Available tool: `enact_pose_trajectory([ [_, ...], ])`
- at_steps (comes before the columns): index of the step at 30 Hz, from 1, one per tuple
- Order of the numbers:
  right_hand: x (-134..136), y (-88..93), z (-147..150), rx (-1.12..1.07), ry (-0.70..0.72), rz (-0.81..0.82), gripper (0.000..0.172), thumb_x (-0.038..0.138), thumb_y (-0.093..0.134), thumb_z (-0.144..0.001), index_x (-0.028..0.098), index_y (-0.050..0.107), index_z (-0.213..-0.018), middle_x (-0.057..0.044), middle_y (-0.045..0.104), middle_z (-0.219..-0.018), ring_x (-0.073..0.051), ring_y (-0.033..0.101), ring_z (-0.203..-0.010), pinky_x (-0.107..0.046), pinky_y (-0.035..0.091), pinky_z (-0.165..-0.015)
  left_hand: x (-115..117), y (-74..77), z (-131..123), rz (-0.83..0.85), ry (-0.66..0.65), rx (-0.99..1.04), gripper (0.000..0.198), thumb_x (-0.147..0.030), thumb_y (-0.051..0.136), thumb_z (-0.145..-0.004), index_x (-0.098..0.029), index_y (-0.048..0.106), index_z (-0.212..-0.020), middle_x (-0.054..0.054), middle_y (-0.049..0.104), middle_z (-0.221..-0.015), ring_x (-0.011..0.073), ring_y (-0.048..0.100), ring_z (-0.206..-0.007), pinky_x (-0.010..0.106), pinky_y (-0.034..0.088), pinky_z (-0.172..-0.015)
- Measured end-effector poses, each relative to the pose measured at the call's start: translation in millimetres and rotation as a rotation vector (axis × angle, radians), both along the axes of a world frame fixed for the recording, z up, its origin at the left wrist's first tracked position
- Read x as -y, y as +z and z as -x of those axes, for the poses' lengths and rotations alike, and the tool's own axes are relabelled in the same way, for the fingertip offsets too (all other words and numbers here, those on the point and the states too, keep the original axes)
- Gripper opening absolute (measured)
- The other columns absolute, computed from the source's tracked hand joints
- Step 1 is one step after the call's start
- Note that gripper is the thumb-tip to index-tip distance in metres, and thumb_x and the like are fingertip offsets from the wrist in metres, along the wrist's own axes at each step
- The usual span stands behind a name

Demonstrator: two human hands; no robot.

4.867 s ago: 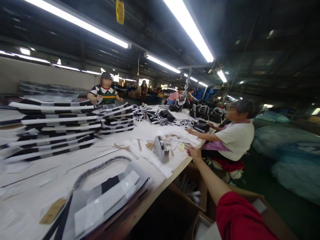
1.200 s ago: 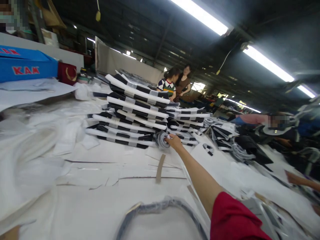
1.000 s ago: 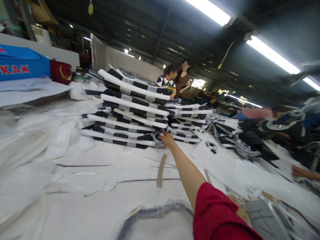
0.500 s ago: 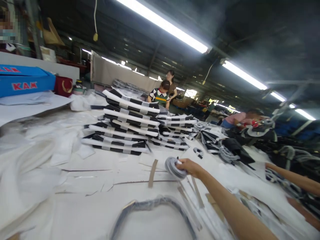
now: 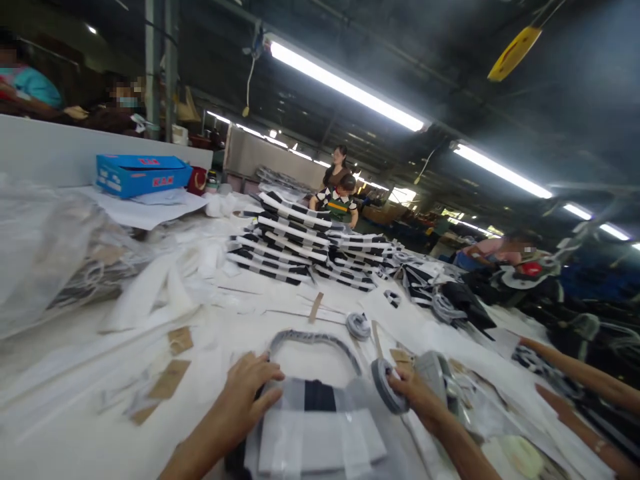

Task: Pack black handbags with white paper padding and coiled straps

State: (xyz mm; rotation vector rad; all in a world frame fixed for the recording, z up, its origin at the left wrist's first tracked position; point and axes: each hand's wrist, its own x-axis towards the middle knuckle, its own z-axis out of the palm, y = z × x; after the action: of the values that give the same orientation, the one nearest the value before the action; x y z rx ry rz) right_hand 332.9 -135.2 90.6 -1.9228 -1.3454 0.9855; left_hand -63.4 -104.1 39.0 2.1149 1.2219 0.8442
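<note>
My left hand [image 5: 250, 387] lies with its fingers stretched at the left edge of a black and white checked bag [image 5: 320, 397], close to the foot of its handle. That handle [image 5: 315, 337] arches up, wrapped in clear film, and a white sheet [image 5: 320, 440] covers part of the bag's front. In my right hand [image 5: 417, 393] is a grey rolled-up strap [image 5: 386, 387], gripped beside the bag's right side. A second strap coil [image 5: 359, 326] rests on the table just beyond the handle, apart from both hands.
Stacks of checked bags [image 5: 285, 233] stand at the table's far side. A blue box [image 5: 143, 175] sits back left, and crumpled plastic [image 5: 55, 253] covers the left. A tape dispenser-like grey object [image 5: 434, 373] is right of my hand. A co-worker's arms [image 5: 575, 367] reach in from the right.
The view has swung left and the bag shows more fully. My left hand has come into view at the bag. One coil now lies on the table, while my right hand, nearer me, holds a coil.
</note>
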Motion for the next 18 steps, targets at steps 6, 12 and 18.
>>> enact_pose_trajectory([
  [6,39,-5.4,42,-0.158,0.024,0.023,0.05,0.071,0.061,-0.062,0.021,0.059,-0.069,-0.003,0.059,-0.066,-0.02,0.052,-0.06,-0.034,0.042,-0.06,32,11.5,-3,0.113,-0.079,-0.007,0.025,-0.026,0.065,-0.081,-0.021,0.07,-0.105,0.01,0.059,-0.134,0.0275,0.047,-0.131,0.042,0.033,-0.115],
  [12,60,-2.1,40,-0.038,0.114,0.048,0.044,0.063,0.06,-0.066,0.019,0.062,-0.07,0.0,0.059,-0.062,-0.017,0.052,-0.059,-0.029,0.039,-0.055,65,19.4,13,0.114,-0.106,-0.009,0.027,-0.028,0.065,-0.08,-0.025,0.069,-0.106,0.007,0.057,-0.136,0.0249,0.048,-0.129,0.037,0.035,-0.112],
  [18,49,29.4,52,0.238,-0.008,-0.153,0.034,0.049,0.063,-0.064,0.018,0.07,-0.075,-0.002,0.063,-0.063,-0.019,0.054,-0.06,-0.028,0.038,-0.054,51,46.4,25,0.017,-0.028,-0.068,0.021,-0.027,0.062,-0.082,-0.024,0.07,-0.101,0.002,0.071,-0.109,0.0216,0.061,-0.106,0.036,0.04,-0.103],
])
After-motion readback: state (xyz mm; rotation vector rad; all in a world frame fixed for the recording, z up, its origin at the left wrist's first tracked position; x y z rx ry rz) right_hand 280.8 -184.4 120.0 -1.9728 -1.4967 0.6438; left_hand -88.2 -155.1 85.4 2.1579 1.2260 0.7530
